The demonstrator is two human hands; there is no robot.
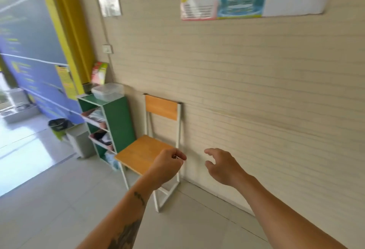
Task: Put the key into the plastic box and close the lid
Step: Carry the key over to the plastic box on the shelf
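Key [175,157] first: I can only make out a small dark glint between the curled fingers of my left hand [167,164], so I take it that's the key, pinched there, though it's too small and blurred to be sure; left hand is closed into a loose fist around that glint; right hand [223,166] hangs just beside it, fingers spread and curved, gripping nothing. Plastic box [107,91] sits well away from both hands, up and to the left of the fist, on top of the green shelf [118,118]; clear sides, lid looks to be on, but at this range I can't tell whether it's latched. Wooden chair [144,154] stands between the hands and the shelf, its seat just behind my left knuckles. My read on handling: a key is small, stiff and light, slick metal, easy to drop, so it wants a firm pinch on the flat head; the box is light and thin-walled, likely to slide on the shelf top, so the free hand should steady it at the rim while the lid comes off.
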